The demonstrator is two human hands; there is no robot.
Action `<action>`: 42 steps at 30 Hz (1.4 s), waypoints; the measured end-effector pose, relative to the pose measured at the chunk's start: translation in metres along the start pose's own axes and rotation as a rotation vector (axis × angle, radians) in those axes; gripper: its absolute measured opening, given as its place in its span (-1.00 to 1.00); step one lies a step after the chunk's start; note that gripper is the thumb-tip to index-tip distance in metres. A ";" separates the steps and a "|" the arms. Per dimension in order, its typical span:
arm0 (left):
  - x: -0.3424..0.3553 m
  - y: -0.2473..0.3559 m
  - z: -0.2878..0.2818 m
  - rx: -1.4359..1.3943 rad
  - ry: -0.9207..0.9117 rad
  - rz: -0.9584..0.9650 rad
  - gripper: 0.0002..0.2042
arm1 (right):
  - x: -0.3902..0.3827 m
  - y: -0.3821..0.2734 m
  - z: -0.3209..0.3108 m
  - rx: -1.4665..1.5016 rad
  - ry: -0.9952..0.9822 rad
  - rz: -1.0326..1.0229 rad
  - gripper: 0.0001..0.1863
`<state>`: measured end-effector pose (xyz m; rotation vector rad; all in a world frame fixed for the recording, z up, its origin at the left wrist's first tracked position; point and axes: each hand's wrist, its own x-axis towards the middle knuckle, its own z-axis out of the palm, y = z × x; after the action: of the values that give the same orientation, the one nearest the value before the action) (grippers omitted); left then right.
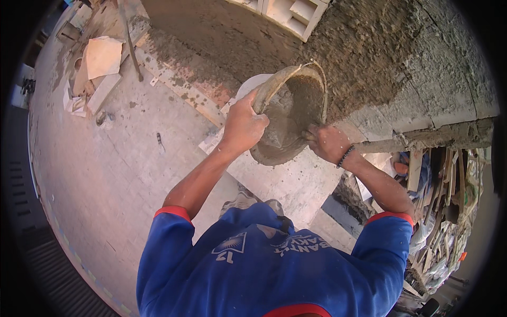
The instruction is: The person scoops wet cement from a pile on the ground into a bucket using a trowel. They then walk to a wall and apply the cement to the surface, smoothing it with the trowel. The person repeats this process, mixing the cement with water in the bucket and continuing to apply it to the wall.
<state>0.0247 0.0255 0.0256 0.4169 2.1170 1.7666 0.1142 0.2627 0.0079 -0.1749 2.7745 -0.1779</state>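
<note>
A mortar-caked bucket (pixel 285 153) hangs tilted in front of me, its mouth turned toward my right. Wet grey mortar (pixel 280 113) lies inside it. My left hand (pixel 245 124) is closed round the bucket's left rim, thumb toward the inside. At the right rim, by the lower end of the thin curved handle (pixel 324 87), my right hand (pixel 328 142) is closed with its fingers at the edge; exactly what part they grip is partly hidden. A dark bead bracelet (pixel 346 156) circles the right wrist.
Beyond the bucket rises a rough, mortar-coated wall (pixel 364 53) with a pale block frame (pixel 296 16) at its top. A mortar-spattered plank (pixel 179 87) borders it. Paper and offcuts (pixel 103 58) lie at left; scrap wood (pixel 441 185) is heaped at right.
</note>
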 end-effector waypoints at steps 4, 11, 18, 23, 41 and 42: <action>0.011 -0.001 0.003 -0.115 0.004 -0.010 -0.37 | -0.006 0.015 0.031 0.175 0.260 -0.052 -0.66; 0.018 -0.007 -0.006 -0.334 0.076 -0.077 -0.38 | -0.036 0.032 -0.029 0.154 0.426 0.004 -0.61; 0.015 -0.032 -0.011 -0.326 0.141 -0.055 -0.37 | -0.060 0.035 -0.153 0.000 0.433 0.001 -0.57; 0.011 -0.059 -0.024 -0.216 0.175 -0.058 -0.32 | -0.038 0.042 -0.207 0.167 0.245 0.081 -0.60; -0.021 -0.106 -0.019 -0.322 0.195 -0.208 -0.37 | -0.006 0.107 -0.116 -0.019 0.447 0.196 -0.60; -0.024 -0.107 -0.021 -0.322 0.198 -0.211 -0.37 | 0.005 0.115 -0.095 -0.042 0.407 0.168 -0.59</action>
<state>0.0366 -0.0223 -0.0747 -0.0678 1.8667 2.0397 0.0649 0.3845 0.0780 0.0972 3.1799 -0.1223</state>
